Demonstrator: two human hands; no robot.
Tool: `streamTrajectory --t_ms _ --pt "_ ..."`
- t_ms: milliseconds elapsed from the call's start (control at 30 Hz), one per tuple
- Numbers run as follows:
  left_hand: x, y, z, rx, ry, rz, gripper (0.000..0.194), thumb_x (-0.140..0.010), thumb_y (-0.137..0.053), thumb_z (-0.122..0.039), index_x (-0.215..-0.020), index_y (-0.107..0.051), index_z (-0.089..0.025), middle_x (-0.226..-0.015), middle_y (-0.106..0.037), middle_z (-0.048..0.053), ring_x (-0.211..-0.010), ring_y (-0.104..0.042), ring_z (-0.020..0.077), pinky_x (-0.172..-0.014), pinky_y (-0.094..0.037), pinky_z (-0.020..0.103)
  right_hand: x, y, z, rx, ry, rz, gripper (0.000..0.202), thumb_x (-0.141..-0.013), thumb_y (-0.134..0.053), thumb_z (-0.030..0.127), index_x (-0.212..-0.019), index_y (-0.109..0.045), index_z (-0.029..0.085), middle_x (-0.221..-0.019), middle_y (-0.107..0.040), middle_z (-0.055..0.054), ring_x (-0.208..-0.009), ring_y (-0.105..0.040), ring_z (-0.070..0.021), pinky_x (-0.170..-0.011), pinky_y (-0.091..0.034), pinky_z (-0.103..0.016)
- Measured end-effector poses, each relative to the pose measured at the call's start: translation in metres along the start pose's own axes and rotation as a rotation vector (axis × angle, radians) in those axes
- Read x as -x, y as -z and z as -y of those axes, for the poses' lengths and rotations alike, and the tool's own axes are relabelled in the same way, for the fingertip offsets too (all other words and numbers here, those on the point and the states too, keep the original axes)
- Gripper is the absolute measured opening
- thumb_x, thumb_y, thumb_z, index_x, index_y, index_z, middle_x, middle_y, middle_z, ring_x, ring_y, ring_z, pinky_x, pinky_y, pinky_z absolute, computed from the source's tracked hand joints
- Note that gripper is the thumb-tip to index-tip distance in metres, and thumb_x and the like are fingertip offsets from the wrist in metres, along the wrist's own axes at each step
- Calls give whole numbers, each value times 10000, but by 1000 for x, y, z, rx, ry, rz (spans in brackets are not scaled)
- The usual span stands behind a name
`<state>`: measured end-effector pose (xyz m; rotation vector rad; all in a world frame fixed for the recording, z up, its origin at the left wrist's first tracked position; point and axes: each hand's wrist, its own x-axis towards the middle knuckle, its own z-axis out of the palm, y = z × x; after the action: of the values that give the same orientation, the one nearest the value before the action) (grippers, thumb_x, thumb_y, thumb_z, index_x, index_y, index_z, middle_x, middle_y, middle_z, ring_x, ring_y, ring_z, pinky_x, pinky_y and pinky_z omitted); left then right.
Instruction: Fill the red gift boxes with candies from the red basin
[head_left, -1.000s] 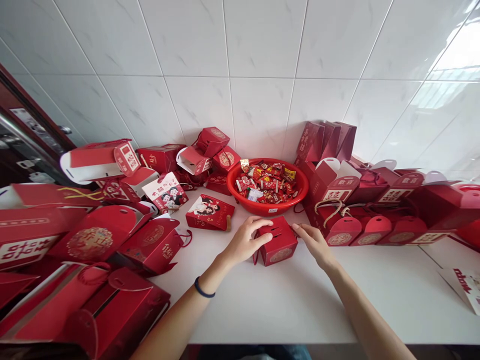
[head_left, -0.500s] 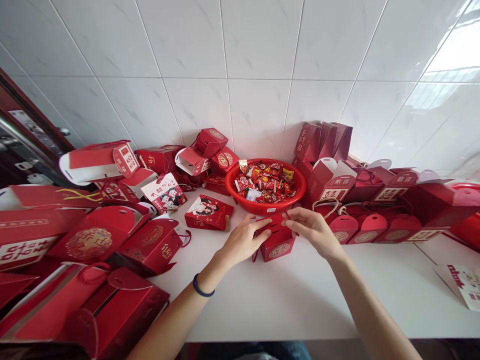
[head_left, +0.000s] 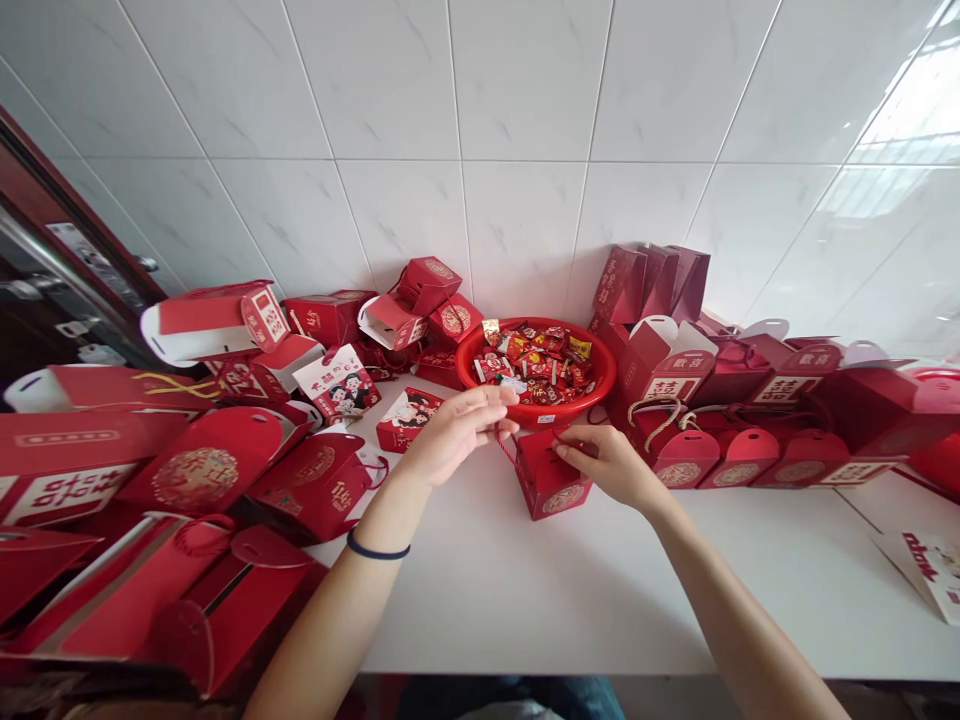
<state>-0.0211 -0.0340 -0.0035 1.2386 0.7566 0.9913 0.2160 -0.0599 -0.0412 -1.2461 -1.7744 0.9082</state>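
Observation:
A small red gift box (head_left: 553,478) with a gold round pattern stands on the white table in front of me. My right hand (head_left: 611,462) pinches at its top, with the fingertips partly hiding what lies between them. To the box's left, my left hand (head_left: 459,432) is raised, fingers drawn together on a thin red cord (head_left: 507,451) that runs down to the box. Just behind the box is a red basin (head_left: 551,412), filled with wrapped candies (head_left: 536,362).
Many red boxes (head_left: 199,465), some with open lids, crowd the left side. More boxes (head_left: 667,375) line the right, several with cords. A printed box (head_left: 405,420) lies behind my left hand. A white printed card (head_left: 926,570) lies far right. Tiled wall (head_left: 525,220) rises behind.
My left hand has left the box top and moved left and up, drawing the cord out. My right hand has come down onto the top of the box.

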Motion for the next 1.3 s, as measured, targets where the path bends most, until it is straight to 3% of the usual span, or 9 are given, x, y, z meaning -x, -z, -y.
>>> streamTrajectory --t_ms 100,267,567,733,833,967,1133,1300 --pt "0 -5 -17 -9 -33 80 319 -778 -776 -355 -1035 -727 -172 -1186 -708 109 -982 -707 233 -902 -551 392 -2 7 7 -61 -2 19 368 -847 -646 530 -721 -693 187 -604 -585 9 -537 -509 -125 -490 -398 -248" --pt "-3 -22 -21 -112 -25 147 335 -784 -783 -343 -1063 -729 -165 -1210 -695 109 -1160 -657 298 -968 -538 439 -2 20 25 -228 -22 -30 462 -798 -695 625 -680 -627 183 -604 -580 6 -572 -545 -140 -564 -479 -276" --pt "-11 -61 -12 -180 -52 197 410 -892 -689 -352 -1273 -667 -204 -1412 -615 124 -1319 -566 312 -1060 -506 445 -1 6 39 -172 43 -125 349 -780 -725 518 -782 -683 172 -658 -613 -11 -633 -527 -146 -545 -438 -254" --pt "-13 -75 -14 -217 -70 288 400 -899 -671 -328 -1281 -658 -211 -1392 -632 99 -1333 -555 307 -1065 -510 431 0 1 32 -50 11 -253 316 -743 -680 386 -580 -487 196 -547 -433 38 -550 -342 -91 -476 -281 -224" --pt "-14 -74 -12 -258 -81 297 439 -872 -684 -282 -1301 -638 -201 -1360 -647 104 -1297 -581 300 -1049 -523 425 2 2 30 -82 6 -281 370 -745 -683 416 -564 -437 206 -546 -414 38 -554 -341 -96 -488 -279 -235" --pt "-14 -65 2 -381 -161 174 594 -807 -760 -297 -1368 -582 -222 -1438 -579 127 -1264 -599 314 -1001 -549 432 3 2 28 -204 -13 -334 351 -771 -708 502 -679 -565 195 -650 -562 -2 -622 -505 -143 -568 -418 -272" --pt "-13 -55 31 -735 -266 -54 743 -692 -862 -332 -1365 -564 -228 -1369 -614 127 -1292 -547 351 -1082 -468 514 2 1 26 -316 -11 -343 365 -774 -727 539 -715 -560 220 -727 -655 -32 -737 -643 -208 -698 -540 -341" --pt "-21 -52 62 -832 -267 49 439 -800 -765 -359 -1190 -648 -196 -1209 -685 108 -1188 -587 336 -1035 -475 511 1 -3 19 -363 -1 -316 388 -776 -727 562 -712 -540 228 -749 -692 -48 -763 -672 -221 -738 -563 -363"
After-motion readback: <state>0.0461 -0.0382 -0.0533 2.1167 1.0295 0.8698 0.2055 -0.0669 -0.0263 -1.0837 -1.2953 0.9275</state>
